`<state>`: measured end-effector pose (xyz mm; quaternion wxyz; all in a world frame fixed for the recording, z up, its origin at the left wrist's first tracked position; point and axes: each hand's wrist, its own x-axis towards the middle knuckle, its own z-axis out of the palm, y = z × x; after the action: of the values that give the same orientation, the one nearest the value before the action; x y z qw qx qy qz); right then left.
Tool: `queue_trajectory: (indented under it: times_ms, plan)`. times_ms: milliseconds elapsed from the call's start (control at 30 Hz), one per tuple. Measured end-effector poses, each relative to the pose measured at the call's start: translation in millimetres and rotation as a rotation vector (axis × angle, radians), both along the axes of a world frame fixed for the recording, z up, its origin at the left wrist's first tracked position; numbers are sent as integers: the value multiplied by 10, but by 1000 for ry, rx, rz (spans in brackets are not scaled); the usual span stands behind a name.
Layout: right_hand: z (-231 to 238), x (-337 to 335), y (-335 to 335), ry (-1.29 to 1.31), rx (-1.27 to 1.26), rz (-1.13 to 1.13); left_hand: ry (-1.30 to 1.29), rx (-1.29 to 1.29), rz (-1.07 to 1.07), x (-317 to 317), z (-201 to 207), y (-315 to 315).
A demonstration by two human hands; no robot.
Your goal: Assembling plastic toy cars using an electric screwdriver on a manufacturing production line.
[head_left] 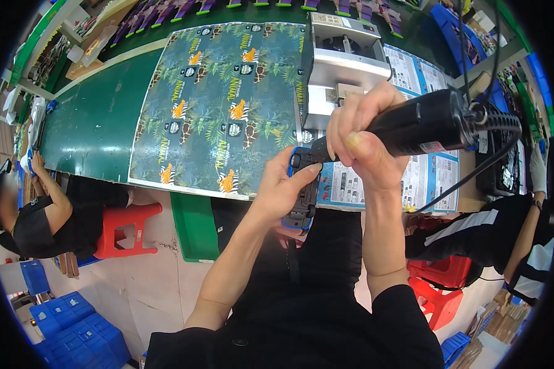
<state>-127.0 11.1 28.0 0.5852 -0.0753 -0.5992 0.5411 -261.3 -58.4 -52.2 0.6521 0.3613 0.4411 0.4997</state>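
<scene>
My left hand (271, 187) is closed around a toy car underside (299, 206), black with blue edges, held at the table's near edge. My right hand (370, 138) grips a black electric screwdriver (421, 123), tilted with its body toward the right. Its front end points at the upper part of the toy car underside; the tip is hidden by my fingers, so contact cannot be made out. Just beyond my right hand stands a silver screw feeder (321, 92). A cable (468, 178) curves down from the back of the screwdriver.
Printed animal-pattern sheets (212, 117) cover the green table (86, 117). Purple and green parts (166, 18) line its far side. A green tray (194, 230) is below the near edge. People sit left (43, 209) and right (517, 240), near red stools (126, 227). Blue crates (80, 338) stand lower left.
</scene>
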Motion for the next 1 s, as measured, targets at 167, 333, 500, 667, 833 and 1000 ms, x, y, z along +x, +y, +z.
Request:
queue_trajectory:
  times_ms: [167, 333, 500, 667, 833, 1000]
  plan:
    - [2, 11, 3, -7, -22, 20, 29, 59, -16, -17, -66, 34]
    - [112, 39, 31, -110, -55, -72, -69, 16, -18, -81, -30, 27]
    - [135, -3, 33, 13, -62, -40, -102, 27, -55, -91, -58, 27]
    - [200, -17, -11, -39, -181, -64, -188, 12, -77, -177, -79, -33]
    - [154, -77, 50, -53, -34, -52, -89, 35, -168, -254, -125, 10]
    - [126, -107, 65, 11, -32, -11, -99, -30, -105, -224, -150, -26]
